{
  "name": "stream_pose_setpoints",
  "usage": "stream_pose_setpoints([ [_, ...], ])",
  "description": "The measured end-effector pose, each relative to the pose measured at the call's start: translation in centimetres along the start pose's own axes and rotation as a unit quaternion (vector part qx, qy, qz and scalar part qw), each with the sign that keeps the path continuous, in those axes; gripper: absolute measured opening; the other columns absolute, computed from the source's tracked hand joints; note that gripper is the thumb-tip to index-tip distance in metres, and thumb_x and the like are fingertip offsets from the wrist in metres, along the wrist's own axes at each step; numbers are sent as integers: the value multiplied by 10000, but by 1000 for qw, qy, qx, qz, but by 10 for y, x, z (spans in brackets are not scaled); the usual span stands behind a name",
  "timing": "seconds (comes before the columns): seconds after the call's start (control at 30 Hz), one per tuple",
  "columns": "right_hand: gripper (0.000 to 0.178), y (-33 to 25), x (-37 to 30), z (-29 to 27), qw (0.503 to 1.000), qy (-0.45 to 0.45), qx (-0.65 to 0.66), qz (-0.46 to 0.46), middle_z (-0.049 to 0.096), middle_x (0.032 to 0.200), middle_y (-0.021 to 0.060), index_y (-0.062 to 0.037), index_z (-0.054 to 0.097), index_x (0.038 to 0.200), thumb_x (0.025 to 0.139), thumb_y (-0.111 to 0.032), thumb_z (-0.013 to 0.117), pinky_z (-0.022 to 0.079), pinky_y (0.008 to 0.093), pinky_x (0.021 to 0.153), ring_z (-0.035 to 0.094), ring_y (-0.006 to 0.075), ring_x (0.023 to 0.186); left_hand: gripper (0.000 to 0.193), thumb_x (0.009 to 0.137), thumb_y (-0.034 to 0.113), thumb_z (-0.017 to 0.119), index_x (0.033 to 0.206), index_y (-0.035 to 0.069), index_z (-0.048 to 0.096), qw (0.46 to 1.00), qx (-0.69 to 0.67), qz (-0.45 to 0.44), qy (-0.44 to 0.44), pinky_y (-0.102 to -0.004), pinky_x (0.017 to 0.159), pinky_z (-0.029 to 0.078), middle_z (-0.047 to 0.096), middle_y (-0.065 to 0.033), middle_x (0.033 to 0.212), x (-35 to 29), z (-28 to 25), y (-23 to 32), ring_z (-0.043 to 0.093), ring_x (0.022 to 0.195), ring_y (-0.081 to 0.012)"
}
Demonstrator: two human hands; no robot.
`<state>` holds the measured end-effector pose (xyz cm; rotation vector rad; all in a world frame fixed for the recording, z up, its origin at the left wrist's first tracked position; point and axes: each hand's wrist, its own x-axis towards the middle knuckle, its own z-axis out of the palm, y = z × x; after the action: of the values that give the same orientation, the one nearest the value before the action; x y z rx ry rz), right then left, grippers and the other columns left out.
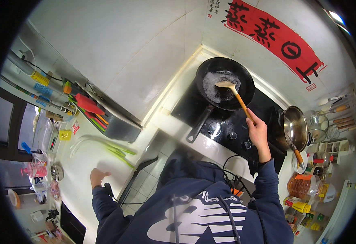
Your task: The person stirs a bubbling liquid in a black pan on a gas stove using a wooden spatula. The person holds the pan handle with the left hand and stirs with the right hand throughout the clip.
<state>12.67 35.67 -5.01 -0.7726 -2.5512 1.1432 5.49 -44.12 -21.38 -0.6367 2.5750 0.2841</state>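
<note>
Our right fingers [253,115] grip the spatula [239,99] in the foamy wok [247,81] at the stove's [263,110] far edge; our left fingers [98,174] we can't judge. Greens [120,156] by the counter's [76,183] edge look uncooked.

The person's right arm [267,183] reaches forward on the right side, its sleeve ending at the wrist; the bare right hand [259,132] is closed in a grip, fingers curled round. The left arm [108,207] extends forward and outward, the bare left hand [99,177] loosely curled, thumb standing off. The hands are well apart.
</note>
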Motion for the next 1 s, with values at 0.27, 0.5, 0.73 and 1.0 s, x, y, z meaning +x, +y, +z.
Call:
stream_pose_setpoints([
  [0.27, 440, 0, 49, 18, 999, 23, 4, -46, 790, 985, 189, -158, 688, 1476, 1037, -191, 672, 565, 342, 827, 723, 178, 833, 549, 630, 352, 1038, 831, -78, 761, 1000, -16, -5, 0, -419, 520, 582, 738, -178, 703, -6, -2, 6, 715, 569, -288],
  [0.5, 446, 3, 45, 24, 998, 21, -19, -48, 764, 965, 244, -173, 682, 1478, 1034, -197, 662, 570, 381, 811, 740, 254, 793, 558, 619, 384, 1038, 761, -61, 733, 999, 6, 16, 28, -418, 543, 588, 728, -164, 662, -4, 2, 1, 710, 541, -299],
  [0.73, 454, 20, 0, 2, 999, 4, 9, -41, 626, 773, 46, -125, 662, 1504, 1052, -158, 660, 519, 304, 711, 555, 99, 715, 582, 613, 428, 1035, 712, -48, 717, 998, 22, 13, 50, -430, 601, 600, 734, -170, 661, 1, 10, -6, 731, 573, -315],
  [1.0, 452, 6, -45, -51, 998, -56, 21, 33, 629, 816, -33, -89, 683, 1478, 1028, -125, 685, 494, 269, 702, 539, 59, 741, 724, 555, 568, 1021, 880, -26, 764, 999, 39, -6, 31, -480, 797, 612, 796, -188, 859, 11, 15, -14, 779, 848, -376],
])
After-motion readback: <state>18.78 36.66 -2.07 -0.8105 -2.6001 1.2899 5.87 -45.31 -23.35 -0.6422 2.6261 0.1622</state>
